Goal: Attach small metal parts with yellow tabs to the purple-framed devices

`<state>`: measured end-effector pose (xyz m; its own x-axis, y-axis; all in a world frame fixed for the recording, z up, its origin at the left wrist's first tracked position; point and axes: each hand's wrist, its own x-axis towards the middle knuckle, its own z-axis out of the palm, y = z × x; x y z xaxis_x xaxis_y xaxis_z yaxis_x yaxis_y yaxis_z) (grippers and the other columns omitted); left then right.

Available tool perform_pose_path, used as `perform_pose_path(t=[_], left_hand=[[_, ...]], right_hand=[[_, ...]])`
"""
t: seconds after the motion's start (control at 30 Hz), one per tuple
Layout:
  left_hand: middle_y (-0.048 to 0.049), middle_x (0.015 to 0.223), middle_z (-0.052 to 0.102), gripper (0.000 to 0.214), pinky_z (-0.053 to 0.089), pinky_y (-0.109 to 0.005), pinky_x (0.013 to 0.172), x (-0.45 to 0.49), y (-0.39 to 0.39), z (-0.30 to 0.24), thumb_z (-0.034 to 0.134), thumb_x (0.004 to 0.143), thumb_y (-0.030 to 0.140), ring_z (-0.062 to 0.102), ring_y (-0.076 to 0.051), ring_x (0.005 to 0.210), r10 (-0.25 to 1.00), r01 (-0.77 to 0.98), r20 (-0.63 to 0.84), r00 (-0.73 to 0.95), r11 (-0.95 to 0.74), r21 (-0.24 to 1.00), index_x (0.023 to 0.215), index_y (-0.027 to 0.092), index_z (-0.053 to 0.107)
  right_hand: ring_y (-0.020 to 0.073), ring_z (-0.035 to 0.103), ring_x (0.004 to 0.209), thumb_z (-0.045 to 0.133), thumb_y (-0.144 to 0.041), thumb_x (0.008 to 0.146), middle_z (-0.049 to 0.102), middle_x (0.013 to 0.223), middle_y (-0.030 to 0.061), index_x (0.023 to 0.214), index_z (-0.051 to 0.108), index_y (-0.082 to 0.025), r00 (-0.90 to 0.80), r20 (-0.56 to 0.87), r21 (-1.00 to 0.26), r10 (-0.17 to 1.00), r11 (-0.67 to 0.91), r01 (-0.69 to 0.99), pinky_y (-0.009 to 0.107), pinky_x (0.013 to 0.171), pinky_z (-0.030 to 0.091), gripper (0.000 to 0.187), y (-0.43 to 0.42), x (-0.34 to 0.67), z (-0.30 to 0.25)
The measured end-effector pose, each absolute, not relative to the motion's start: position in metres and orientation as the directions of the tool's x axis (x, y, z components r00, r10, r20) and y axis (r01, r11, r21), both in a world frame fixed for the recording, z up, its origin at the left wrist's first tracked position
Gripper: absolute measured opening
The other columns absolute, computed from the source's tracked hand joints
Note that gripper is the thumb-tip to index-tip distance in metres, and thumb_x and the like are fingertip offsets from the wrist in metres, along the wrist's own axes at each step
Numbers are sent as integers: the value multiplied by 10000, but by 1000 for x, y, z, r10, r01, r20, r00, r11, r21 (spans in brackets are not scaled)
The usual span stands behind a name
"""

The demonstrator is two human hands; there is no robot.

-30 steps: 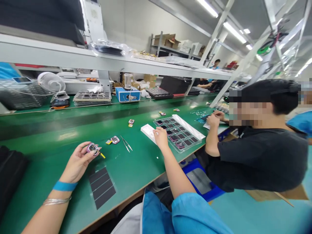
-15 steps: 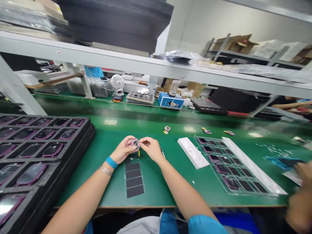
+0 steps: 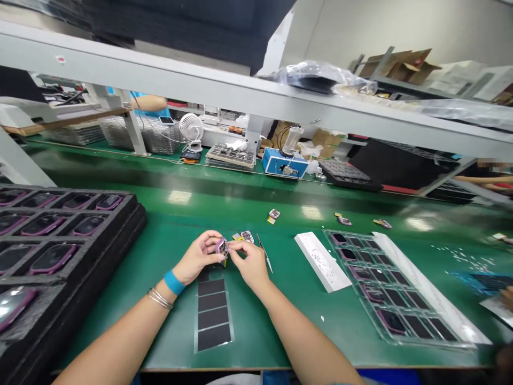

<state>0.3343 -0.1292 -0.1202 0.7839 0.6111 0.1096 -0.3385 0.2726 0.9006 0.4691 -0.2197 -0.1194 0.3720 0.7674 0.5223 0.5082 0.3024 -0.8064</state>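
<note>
My left hand [image 3: 197, 258], with a blue band and bangles at the wrist, grips a small purple watch case [image 3: 220, 246] between thumb and fingers. The case's inner parts face right, and a bit of yellow hangs below it. My right hand [image 3: 250, 263] is pinched against the right side of the case; whatever is between its fingertips is too small to make out. Beside the right hand lie tweezers [image 3: 265, 253]. Just beyond the fingers is another opened watch case [image 3: 247, 236] with a yellow tab. Under my hands is a sheet of black rectangular stickers [image 3: 212, 302].
At left stands a stacked black foam tray [image 3: 132, 224] of purple watches. On the right are a white block [image 3: 323, 262] and a clear plastic tray [image 3: 385, 338] with watch screens. More watch cases [image 3: 274, 214] lie farther back. A shelf beam [image 3: 224, 88] crosses overhead.
The view has shifted slightly. Both hands stay together at the watch case, which has turned a little. The opened case and tweezers beyond my right hand now show more.
</note>
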Motion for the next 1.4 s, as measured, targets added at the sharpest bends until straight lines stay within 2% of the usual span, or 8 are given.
perform_pose_path(t=[0.17,0.3,0.4,0.53,0.7,0.97,1.23,1.4], left_hand=[[-30,914,610,463,495,-230,738,337,-137,-122,815,605,143,588,-143,831,688,-352,117,717,211,912,980,178,545],[-24,902,622,469,495,-214,734,338,-141,-118,828,582,153,597,-146,829,717,-336,76,693,227,914,963,182,556],[-25,909,631,476,517,-231,721,337,-141,-112,834,584,189,606,-153,805,704,-324,33,710,285,902,970,188,556],[-41,959,645,475,541,-230,700,331,-134,-105,836,599,222,620,-167,824,724,-330,10,690,303,894,986,204,562],[-46,967,660,455,561,-254,743,325,-120,-103,845,587,248,632,-193,869,763,-342,-24,646,317,884,966,217,594],[-48,958,664,524,576,-252,727,324,-114,-105,869,528,230,637,-194,841,759,-284,-95,644,352,892,998,219,637],[-57,929,661,471,577,-256,699,324,-116,-100,856,534,200,634,-197,809,724,-229,-147,674,394,890,957,194,648],[-45,891,651,470,577,-246,642,323,-120,-99,845,540,173,632,-183,749,649,-125,-210,731,431,894,970,190,656]], right_hand=[[179,635,897,481,-170,850,674,941,63,832,651,-191,223,659,-577,718,292,763,309,834,504,173,-224,467,-123],[207,602,962,482,-196,857,655,978,79,820,630,-209,234,568,-642,789,247,726,355,899,466,154,-223,467,-125],[192,606,910,547,-275,834,643,934,66,828,581,-204,384,384,-881,840,210,423,352,858,483,79,-218,464,-126],[156,625,801,806,-391,563,630,912,24,959,513,-194,274,25,-968,961,91,-233,297,743,517,531,-212,461,-130],[107,604,624,858,-442,360,626,723,21,779,602,-103,115,-216,-914,970,-159,-374,236,659,505,597,-209,464,-132],[80,577,539,837,-405,500,620,671,-32,1049,580,-172,121,-79,-917,989,-24,-399,200,554,492,650,-211,479,-122],[140,639,728,857,-371,459,658,808,25,910,612,-148,93,27,-937,995,57,-344,268,704,516,559,-219,476,-108],[118,589,591,782,-530,537,617,658,0,807,618,-146,211,81,-970,974,126,-210,257,618,498,497,-218,476,-107]])
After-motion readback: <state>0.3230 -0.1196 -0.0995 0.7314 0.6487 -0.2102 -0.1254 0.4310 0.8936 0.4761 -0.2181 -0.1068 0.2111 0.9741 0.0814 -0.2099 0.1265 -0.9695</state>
